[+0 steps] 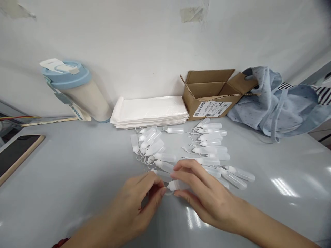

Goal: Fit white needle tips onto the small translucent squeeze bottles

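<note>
My right hand [204, 194] grips a small translucent squeeze bottle [176, 185] just above the grey table [77, 179]. The fingertips of my left hand [137, 205] are pinched at that bottle's white cap end. Just beyond my hands lie two loose heaps of the same small bottles, one at the left [152, 144] and one at the right [214, 148], their caps hanging on thin tethers.
A stack of white bags [151, 111] lies by the wall. Next to it stands an open cardboard box [212, 94]. A blue-lidded tumbler [77, 91] stands at the back left, a phone [15, 153] at the left edge, bluish cloth [279, 100] at the right.
</note>
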`<action>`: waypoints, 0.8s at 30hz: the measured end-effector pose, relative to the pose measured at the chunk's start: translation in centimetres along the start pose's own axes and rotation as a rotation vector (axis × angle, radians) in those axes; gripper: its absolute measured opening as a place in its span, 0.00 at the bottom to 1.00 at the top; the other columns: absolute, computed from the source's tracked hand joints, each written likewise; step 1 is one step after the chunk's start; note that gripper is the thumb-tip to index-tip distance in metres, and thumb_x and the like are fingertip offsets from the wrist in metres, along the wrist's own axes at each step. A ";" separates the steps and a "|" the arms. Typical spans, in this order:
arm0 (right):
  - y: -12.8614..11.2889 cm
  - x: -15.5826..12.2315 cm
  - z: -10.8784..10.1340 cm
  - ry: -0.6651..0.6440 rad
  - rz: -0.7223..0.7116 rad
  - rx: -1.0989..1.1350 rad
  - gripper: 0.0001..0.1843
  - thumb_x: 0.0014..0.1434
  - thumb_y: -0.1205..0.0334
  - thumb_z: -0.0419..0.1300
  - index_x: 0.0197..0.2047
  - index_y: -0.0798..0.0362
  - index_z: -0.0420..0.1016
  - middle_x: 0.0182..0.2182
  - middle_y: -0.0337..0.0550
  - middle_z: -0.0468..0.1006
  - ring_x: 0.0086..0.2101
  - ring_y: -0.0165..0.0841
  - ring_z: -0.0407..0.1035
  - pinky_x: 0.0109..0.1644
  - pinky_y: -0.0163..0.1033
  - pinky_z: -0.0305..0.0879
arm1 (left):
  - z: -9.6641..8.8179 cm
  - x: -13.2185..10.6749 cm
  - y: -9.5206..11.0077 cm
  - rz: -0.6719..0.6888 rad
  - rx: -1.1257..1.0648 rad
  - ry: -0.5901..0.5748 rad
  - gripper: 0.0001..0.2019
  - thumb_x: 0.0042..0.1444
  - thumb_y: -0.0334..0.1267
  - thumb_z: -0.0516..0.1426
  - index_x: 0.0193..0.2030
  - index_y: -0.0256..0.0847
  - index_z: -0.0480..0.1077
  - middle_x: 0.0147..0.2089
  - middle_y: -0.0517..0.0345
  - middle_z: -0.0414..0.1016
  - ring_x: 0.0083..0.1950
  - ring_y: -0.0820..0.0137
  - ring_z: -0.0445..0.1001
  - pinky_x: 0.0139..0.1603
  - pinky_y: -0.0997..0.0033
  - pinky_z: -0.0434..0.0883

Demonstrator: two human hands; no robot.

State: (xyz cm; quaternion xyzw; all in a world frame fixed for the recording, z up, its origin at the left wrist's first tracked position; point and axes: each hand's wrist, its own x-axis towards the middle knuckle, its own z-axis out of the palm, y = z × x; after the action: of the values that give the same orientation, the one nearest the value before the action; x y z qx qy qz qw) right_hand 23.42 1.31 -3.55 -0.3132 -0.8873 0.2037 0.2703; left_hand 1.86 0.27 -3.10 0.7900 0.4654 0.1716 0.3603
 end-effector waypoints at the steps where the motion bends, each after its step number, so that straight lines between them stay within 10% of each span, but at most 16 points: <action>1: 0.1 0.0 -0.2 -0.014 0.042 -0.031 0.17 0.66 0.65 0.51 0.57 0.59 0.59 0.49 0.58 0.66 0.46 0.38 0.70 0.44 0.42 0.74 | -0.2 0.1 0.1 -0.067 -0.026 -0.054 0.10 0.62 0.36 0.48 0.30 0.42 0.64 0.26 0.62 0.67 0.27 0.72 0.65 0.25 0.75 0.60; 7: 1.0 0.5 -1.2 0.055 0.242 -0.180 0.19 0.65 0.60 0.52 0.57 0.57 0.58 0.52 0.58 0.64 0.48 0.41 0.68 0.45 0.45 0.71 | -1.3 0.9 0.0 -0.373 -0.242 -0.153 0.10 0.56 0.38 0.51 0.24 0.40 0.63 0.22 0.65 0.63 0.25 0.73 0.61 0.25 0.76 0.57; 15: 1.7 0.5 -1.8 0.140 0.339 -0.150 0.09 0.66 0.67 0.47 0.44 0.55 0.67 0.34 0.44 0.72 0.31 0.32 0.68 0.33 0.37 0.64 | -1.3 1.0 -1.2 -0.572 -0.397 0.283 0.20 0.56 0.55 0.53 0.49 0.45 0.66 0.29 0.62 0.69 0.30 0.68 0.66 0.30 0.72 0.65; 24: 1.7 0.8 -3.6 -0.211 0.566 -0.365 0.09 0.57 0.67 0.53 0.26 0.53 0.67 0.17 0.35 0.67 0.18 0.28 0.58 0.25 0.35 0.50 | 0.0 0.7 0.6 -0.385 -0.186 0.099 0.14 0.59 0.47 0.49 0.29 0.42 0.68 0.23 0.63 0.61 0.25 0.71 0.60 0.25 0.75 0.57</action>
State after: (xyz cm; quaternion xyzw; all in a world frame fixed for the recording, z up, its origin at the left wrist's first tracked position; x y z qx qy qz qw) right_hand 25.88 3.77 -1.39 -0.5671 -0.8101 0.1401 0.0495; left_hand 2.56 0.64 -2.64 0.6404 0.6071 0.1803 0.4345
